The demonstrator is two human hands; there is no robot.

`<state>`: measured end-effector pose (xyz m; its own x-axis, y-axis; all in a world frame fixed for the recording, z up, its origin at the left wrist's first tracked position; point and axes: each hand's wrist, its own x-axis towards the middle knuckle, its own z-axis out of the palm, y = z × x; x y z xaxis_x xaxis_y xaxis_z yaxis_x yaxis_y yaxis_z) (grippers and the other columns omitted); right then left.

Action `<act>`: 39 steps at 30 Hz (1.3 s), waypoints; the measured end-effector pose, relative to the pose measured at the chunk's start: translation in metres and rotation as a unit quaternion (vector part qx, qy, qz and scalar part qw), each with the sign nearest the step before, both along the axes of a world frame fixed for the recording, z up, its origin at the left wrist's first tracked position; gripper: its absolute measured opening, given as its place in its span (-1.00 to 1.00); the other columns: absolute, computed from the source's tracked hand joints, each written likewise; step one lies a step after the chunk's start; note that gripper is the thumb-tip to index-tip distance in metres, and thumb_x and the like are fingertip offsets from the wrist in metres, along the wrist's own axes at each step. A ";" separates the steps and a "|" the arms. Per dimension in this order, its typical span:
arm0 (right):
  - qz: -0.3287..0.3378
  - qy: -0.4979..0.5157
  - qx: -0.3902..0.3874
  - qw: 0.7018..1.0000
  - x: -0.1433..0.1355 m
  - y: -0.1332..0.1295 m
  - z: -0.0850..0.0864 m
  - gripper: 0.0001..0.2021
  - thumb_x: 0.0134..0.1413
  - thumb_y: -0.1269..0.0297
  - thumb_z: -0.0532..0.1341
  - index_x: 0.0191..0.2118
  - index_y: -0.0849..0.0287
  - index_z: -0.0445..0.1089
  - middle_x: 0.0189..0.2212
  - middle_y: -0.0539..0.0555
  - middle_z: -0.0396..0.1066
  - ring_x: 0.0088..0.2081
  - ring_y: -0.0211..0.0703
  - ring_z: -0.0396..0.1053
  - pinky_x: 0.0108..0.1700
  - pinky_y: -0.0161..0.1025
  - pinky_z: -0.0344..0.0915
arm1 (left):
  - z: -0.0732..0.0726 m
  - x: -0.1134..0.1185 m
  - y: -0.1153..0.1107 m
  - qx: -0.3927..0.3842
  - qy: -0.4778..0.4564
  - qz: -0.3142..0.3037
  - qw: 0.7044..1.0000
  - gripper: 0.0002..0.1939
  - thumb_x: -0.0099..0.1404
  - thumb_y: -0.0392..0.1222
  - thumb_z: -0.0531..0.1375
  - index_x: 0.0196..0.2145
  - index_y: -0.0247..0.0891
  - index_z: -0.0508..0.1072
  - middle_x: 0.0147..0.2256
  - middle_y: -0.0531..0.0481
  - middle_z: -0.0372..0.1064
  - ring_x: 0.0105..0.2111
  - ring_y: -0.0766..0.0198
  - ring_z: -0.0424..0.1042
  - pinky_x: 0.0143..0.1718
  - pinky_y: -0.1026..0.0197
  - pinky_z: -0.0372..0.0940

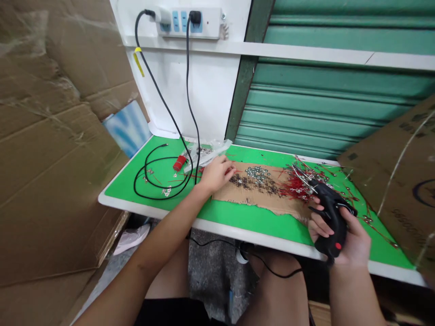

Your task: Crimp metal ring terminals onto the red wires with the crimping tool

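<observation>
My right hand [340, 235] is wrapped round a black soldering gun [328, 208] with a red button. Its metal tip points up and left over a heap of red wires [299, 183] with small metal ends. My left hand [217, 174] rests at the left edge of a torn cardboard piece [234, 194], its thumb and fingers pinched together. A thin red wire shows at the fingertips, though the grip itself is partly hidden. Right of that hand, small silvery metal parts [257, 173] lie in a pile beside dark scorch marks on the cardboard.
Behind my left hand lie a clear plastic bag [210, 151] of metal parts and a red spool [179, 163]. A black cable [146, 197] loops across the green table [125, 181]. Cardboard boxes [50, 181] flank both sides; a power strip [190, 22] is mounted above.
</observation>
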<state>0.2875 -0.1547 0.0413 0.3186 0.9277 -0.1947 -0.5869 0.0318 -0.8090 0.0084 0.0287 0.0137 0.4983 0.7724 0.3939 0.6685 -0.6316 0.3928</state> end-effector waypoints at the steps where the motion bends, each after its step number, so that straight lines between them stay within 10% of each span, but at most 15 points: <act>1: 0.002 -0.004 0.000 1.000 0.000 0.000 0.000 -0.72 -0.03 0.22 0.36 -0.19 0.27 0.55 -0.35 0.03 0.20 -0.60 -0.39 -0.23 -0.71 -0.41 0.19 | 0.001 0.000 -0.001 0.006 0.000 -0.017 1.000 -0.78 0.47 -0.17 0.13 -0.13 -0.26 0.58 -0.10 -0.15 0.51 -0.04 0.10 0.46 -0.01 0.13 0.35; 20: 0.019 -0.073 -0.002 0.997 -0.002 -0.001 0.001 -0.74 0.08 0.08 0.33 -0.19 0.13 0.55 -0.39 0.01 0.22 -0.62 -0.36 -0.24 -0.72 -0.32 0.07 | -0.001 -0.001 -0.001 -0.167 -0.085 -0.115 0.976 -0.86 0.31 -0.32 0.25 -0.18 -0.35 0.57 -0.33 -0.05 0.58 -0.36 0.31 0.50 -0.27 0.31 0.38; 27: 0.017 -0.090 -0.008 0.996 -0.004 -0.001 0.004 -0.71 0.04 0.05 0.36 -0.20 0.13 0.54 -0.42 0.02 0.21 -0.64 -0.35 -0.21 -0.74 -0.26 0.04 | 0.003 -0.002 -0.003 -0.085 0.041 -0.020 0.995 -0.76 0.40 -0.08 0.22 -0.29 -0.24 0.63 -0.22 -0.12 0.63 -0.17 0.12 0.55 -0.16 0.19 0.38; 39: 0.014 -0.072 -0.012 0.997 -0.002 0.000 0.001 -0.73 0.03 0.07 0.36 -0.19 0.10 0.53 -0.42 0.00 0.25 -0.64 -0.36 -0.17 -0.72 -0.31 0.02 | 0.003 -0.005 -0.004 -0.091 0.016 -0.055 0.994 -0.85 0.34 -0.28 0.19 -0.23 -0.27 0.59 -0.20 -0.09 0.62 -0.20 0.14 0.56 -0.15 0.19 0.39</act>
